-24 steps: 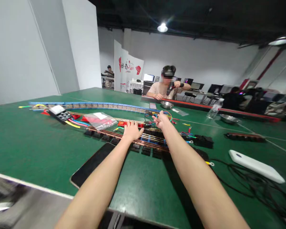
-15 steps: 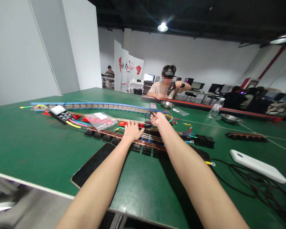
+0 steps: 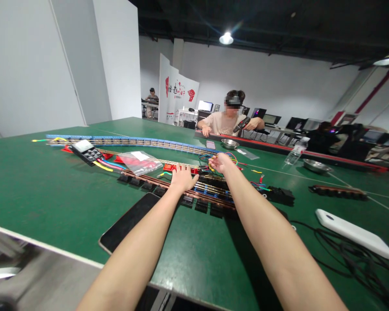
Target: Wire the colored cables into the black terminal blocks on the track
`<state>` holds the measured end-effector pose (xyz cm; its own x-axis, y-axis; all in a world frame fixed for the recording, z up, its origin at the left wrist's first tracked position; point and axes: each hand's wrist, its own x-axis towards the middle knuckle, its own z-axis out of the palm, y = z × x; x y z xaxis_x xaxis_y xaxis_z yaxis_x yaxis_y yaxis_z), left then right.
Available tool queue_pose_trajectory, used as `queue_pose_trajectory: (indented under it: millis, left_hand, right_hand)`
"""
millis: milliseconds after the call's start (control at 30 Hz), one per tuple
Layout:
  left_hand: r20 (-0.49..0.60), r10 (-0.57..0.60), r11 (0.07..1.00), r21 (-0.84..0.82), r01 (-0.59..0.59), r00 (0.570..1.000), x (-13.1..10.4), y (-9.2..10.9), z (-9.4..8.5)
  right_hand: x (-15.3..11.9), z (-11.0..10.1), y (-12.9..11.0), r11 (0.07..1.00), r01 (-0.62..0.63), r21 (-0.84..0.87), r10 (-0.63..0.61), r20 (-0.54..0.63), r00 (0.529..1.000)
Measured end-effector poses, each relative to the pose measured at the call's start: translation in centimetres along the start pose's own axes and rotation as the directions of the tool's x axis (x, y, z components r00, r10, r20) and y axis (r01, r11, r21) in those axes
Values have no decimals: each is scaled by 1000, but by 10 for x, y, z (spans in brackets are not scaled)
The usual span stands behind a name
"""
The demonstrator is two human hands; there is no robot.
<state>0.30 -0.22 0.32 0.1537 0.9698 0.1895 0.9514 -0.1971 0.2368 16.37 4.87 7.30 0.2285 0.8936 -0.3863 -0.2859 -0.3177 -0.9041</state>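
My left hand (image 3: 181, 178) lies with fingers spread on the red-based rail assembly (image 3: 168, 167), near the middle of the table. To its right, my right hand (image 3: 218, 163) is curled, fingers bent together, by the coloured wires (image 3: 231, 158) at the rail's end; what it pinches is too small to make out. A curved blue rail (image 3: 126, 141) runs behind both hands. In front of them lies a copper-coloured rail on black blocks (image 3: 142, 183). A clear plastic bag (image 3: 141, 163) rests left of my left hand.
A black phone (image 3: 126, 222) lies by my left forearm on the green table (image 3: 52, 185). Rightward are a white case (image 3: 355, 233), black cables, a bottle (image 3: 296, 152) and metal bowls (image 3: 317, 166). Across the table, a person (image 3: 231, 116) holds a power drill (image 3: 242, 124).
The dark tool tip at my right hand's fingers no longer shows, and that hand has turned slightly. The view has shifted a little. The person's drill has tilted.
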Motion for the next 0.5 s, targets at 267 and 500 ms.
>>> queue_pose_trajectory:
  millis: [267, 500]
  left_hand:
    - [-5, -3, 1000, 1, 3, 1000, -1, 0, 0]
    - [-3, -3, 1000, -2, 3, 1000, -1, -1, 1]
  right_hand:
    - [3, 2, 13, 989, 96, -113, -96, 7, 995]
    - [16, 8, 17, 979, 139, -150, -144, -24, 989]
